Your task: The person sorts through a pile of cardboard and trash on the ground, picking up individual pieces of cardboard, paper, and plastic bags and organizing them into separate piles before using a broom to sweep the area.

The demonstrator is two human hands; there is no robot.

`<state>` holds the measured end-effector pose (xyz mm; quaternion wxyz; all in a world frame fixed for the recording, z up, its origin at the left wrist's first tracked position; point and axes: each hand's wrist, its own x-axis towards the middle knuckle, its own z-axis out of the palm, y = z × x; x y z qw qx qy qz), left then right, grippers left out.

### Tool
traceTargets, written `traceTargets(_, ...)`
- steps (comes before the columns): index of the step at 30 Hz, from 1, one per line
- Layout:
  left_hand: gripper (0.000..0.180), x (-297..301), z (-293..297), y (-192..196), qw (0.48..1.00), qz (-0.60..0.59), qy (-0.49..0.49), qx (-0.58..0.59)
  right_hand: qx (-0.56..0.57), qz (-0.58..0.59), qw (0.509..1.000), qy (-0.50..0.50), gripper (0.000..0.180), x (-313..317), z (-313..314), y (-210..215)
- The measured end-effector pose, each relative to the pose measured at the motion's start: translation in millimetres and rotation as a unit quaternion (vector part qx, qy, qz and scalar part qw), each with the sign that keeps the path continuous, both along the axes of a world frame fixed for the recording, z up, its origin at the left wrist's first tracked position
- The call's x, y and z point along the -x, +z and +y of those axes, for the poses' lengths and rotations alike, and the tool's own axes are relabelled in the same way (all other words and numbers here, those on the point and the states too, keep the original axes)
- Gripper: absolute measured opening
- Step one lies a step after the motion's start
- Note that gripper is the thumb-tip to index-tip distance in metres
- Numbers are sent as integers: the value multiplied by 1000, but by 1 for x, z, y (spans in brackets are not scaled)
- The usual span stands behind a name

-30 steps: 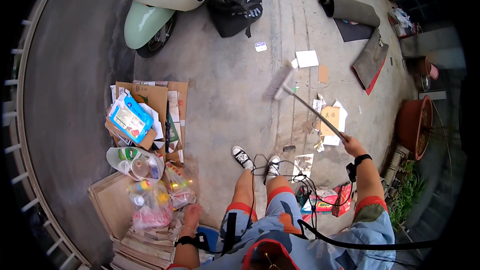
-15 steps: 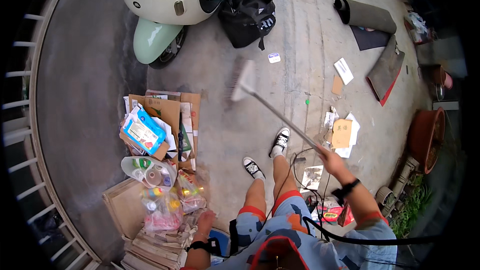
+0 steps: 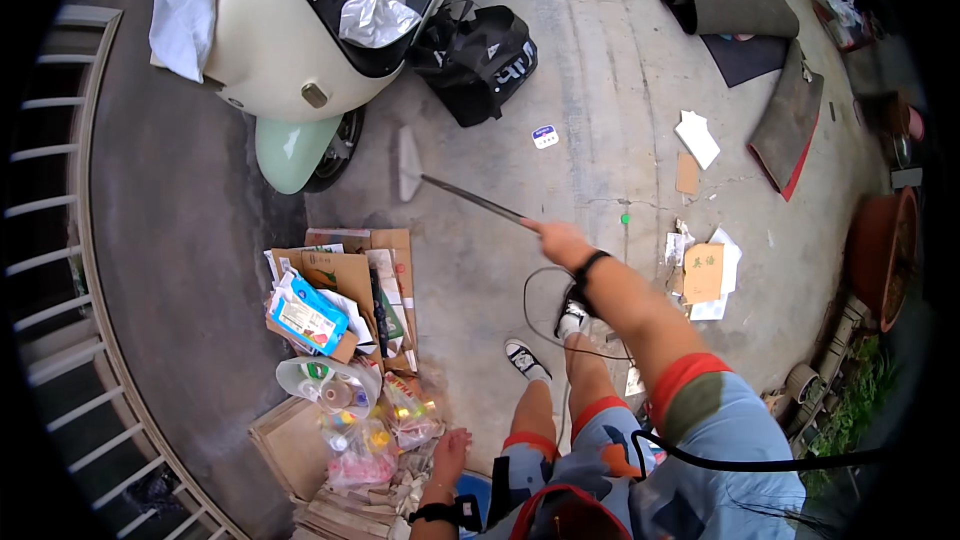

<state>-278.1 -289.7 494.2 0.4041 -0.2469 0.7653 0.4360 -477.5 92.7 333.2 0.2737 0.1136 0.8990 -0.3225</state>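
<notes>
fingers of the right hand [image 3: 560, 244] are clamped round the broom [image 3: 470, 198], arm stretched forward and left; on my feed, the broom's head blurs near the scooter [image 3: 265, 35]. the left hand [image 3: 452, 448] is low beside a clear bag [image 3: 360, 468] of bottles; i cannot tell its grip. beyond, a pale container [image 3: 293, 377] holds round pieces; a black bag [image 3: 475, 65] hides its contents.

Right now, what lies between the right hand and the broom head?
In the head view, the broom's thin handle spans from the right hand to the broom head.
</notes>
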Motion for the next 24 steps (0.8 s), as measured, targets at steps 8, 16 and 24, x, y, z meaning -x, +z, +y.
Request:
traceTargets(8,19,100,82,4,993,85,-81,-19,-128,-146,980,-33,47,-244,204,97)
traceTargets(16,20,227,165,-17,954,153,-254,-38,-217,-275,907,-233,43,-350,247,170)
traceTargets(24,50,426,301,-97,833,336,-441,13,-82,-161,887,-426,44,-333,225,190)
